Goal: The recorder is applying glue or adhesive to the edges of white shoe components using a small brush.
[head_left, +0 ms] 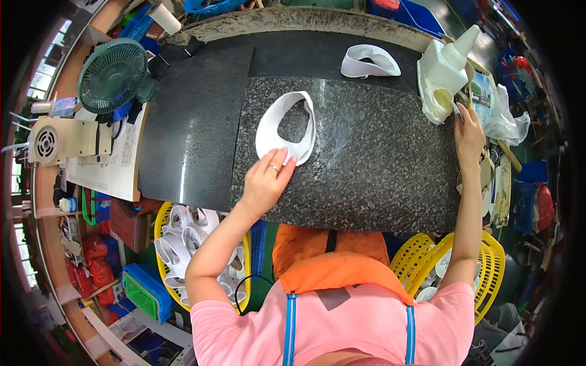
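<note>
A white shoe upper (274,125), curved into a ring with an open middle, lies on the dark stone slab (366,165). The fingers of my left hand (268,177) pinch its near edge, with the thumb on the right. Over at the slab's right edge, my right hand (469,137) is closed around a slim tool (456,110), mostly covered by the fingers. The tool's end is beside the cut opening of a white plastic bottle (434,73), where pale yellowish stuff shows inside. A second white upper (370,63) rests at the slab's far side, away from both hands.
Yellow baskets flank me below the slab; the left basket (160,244) holds several white uppers, the right basket (488,274) white pieces. At left are a green fan (113,76) and a beige machine (64,140). A clear plastic bag (506,116) lies beyond my right hand.
</note>
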Demonstrator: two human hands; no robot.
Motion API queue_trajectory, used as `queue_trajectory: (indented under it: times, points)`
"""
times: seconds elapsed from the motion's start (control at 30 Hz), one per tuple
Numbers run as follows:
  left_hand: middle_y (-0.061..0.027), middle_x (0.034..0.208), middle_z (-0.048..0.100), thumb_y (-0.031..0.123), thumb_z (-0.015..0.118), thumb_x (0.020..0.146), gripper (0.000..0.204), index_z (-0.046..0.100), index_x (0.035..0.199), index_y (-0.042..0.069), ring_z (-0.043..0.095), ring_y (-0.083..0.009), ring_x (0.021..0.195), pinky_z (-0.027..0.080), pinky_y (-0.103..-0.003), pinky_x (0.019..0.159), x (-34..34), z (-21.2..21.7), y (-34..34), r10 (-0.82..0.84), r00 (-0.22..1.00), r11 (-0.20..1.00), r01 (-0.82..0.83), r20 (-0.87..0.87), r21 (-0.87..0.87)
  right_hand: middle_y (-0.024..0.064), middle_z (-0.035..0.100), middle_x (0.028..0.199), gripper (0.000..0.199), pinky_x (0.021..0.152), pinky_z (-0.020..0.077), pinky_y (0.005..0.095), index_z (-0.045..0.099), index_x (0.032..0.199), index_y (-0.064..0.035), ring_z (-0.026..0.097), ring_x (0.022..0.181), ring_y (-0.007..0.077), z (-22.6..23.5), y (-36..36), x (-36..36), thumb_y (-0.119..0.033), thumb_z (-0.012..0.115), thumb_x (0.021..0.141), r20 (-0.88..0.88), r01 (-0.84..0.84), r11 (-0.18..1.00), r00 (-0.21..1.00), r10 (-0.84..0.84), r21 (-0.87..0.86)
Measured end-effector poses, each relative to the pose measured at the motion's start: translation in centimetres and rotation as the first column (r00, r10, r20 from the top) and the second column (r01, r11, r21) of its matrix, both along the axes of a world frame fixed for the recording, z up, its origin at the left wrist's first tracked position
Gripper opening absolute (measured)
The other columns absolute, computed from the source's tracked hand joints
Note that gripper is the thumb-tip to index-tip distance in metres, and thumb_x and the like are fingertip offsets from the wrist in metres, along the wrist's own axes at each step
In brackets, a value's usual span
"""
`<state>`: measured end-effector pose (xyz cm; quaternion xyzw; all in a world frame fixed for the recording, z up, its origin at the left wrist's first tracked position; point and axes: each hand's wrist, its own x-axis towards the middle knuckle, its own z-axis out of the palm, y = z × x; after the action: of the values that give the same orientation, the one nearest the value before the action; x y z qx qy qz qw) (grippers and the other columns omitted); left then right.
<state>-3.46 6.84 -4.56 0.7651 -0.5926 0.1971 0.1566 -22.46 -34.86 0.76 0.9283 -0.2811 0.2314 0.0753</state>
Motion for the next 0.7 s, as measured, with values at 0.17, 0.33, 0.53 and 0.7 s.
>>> queue_trajectory:
  times: [0.17, 0.33, 0.53, 0.7]
  points:
    - [-0.0116, 0.095, 0.057, 0.004, 0.060, 0.070, 0.027, 0.063, 0.097, 0.002, 0.060, -0.0267, 0.092, 0.052, -0.033, 0.071, -0.9, -1.2, 1.5, 0.100, 0.987, 0.981, -0.119, -0.123, -0.155, 0.0129, 0.067, 0.093, 0.034, 0.063, 0.0497, 0.0288, 0.057, 0.119, -0.0035, 0.065, 0.077, 0.0197, 1.8, 4.1, 1.3, -0.015, 0.057, 0.086, 0.315, -0.107, 0.773, 0.941, -0.124, 0.625]
    - [-0.0103, 0.088, 0.059, 0.001, 0.060, 0.070, 0.024, 0.062, 0.094, 0.002, 0.062, -0.0267, 0.084, 0.052, -0.034, 0.067, -1.4, -1.3, 2.1, 0.121, 0.980, 0.979, -0.144, -0.160, -0.141, 0.0078, 0.068, 0.091, 0.024, 0.065, 0.0524, 0.0260, 0.066, 0.105, -0.0037, 0.064, 0.074, 0.0128, 1.0, 16.6, 7.5, -0.006, 0.064, 0.081, 0.455, -0.467, -0.002, 0.861, 0.226, 0.884]
    - [-0.0099, 0.091, 0.057, 0.005, 0.059, 0.069, 0.023, 0.061, 0.092, 0.001, 0.062, -0.0262, 0.083, 0.052, -0.034, 0.068, -1.6, -1.2, 2.3, 0.135, 0.971, 0.974, -0.166, -0.197, -0.153, 0.0095, 0.054, 0.082, 0.026, 0.067, 0.0494, 0.0394, 0.064, 0.095, -0.0041, 0.059, 0.073, 0.0295, -2.4, 24.6, 16.3, -0.002, 0.061, 0.069, 0.217, -0.733, 0.529, 0.652, 0.727, 0.427]
    - [-0.0116, 0.088, 0.056, 0.004, 0.057, 0.070, 0.020, 0.058, 0.090, 0.000, 0.062, -0.0277, 0.085, 0.053, -0.035, 0.071, -1.8, -1.5, 2.8, 0.145, 0.968, 0.981, -0.168, -0.204, -0.099, 0.0108, 0.059, 0.086, 0.024, 0.069, 0.0494, 0.0386, 0.067, 0.091, -0.0042, 0.061, 0.078, 0.0303, -1.4, 24.0, 17.0, -0.002, 0.062, 0.068, 0.258, -0.836, 0.262, 0.421, 0.869, 0.481]
